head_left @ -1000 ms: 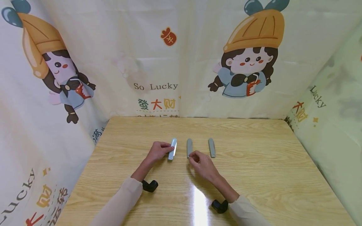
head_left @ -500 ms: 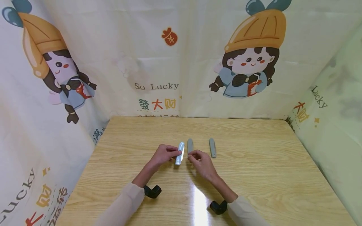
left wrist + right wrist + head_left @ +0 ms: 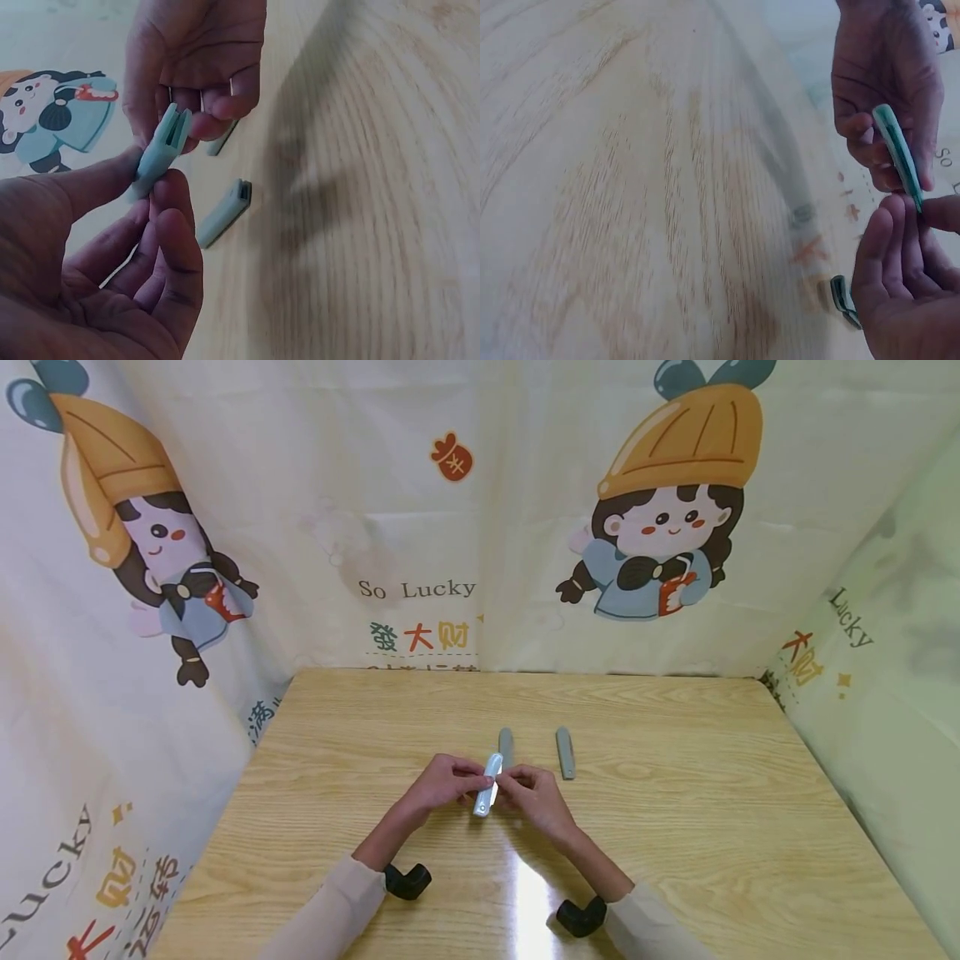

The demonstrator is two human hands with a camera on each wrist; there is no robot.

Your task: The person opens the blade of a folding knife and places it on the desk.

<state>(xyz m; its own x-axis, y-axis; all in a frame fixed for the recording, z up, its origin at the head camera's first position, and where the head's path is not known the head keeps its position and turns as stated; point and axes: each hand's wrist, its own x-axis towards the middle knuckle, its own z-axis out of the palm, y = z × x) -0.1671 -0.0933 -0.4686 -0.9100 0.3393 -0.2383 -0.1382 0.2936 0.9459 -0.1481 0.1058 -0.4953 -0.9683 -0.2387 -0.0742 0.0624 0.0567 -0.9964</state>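
A pale blue-grey folding knife (image 3: pixel 486 787) is held between both hands, tilted, with a thin bright blade edge along its right side in the head view. My left hand (image 3: pixel 442 783) pinches its handle between thumb and fingers. From the other side, my right hand (image 3: pixel 542 800) meets the knife, its thumb and fingertips pinching at the blade side. The slot of the handle (image 3: pixel 159 154) faces the left wrist camera. Behind the hands lies a second grey folding knife (image 3: pixel 506 740), its lower part covered. A third folding knife (image 3: pixel 565 753) lies further right.
The wooden table (image 3: pixel 675 810) stretches out on all sides of the hands. A printed cloth curtain (image 3: pixel 525 527) hangs along its back and sides. Black wrist devices (image 3: pixel 407 882) sit below both hands.
My left hand has carried the folding knife to the right and nearer, up to my right hand. The right hand has stayed nearly in place and now grasps the knife. The other knives lie still.
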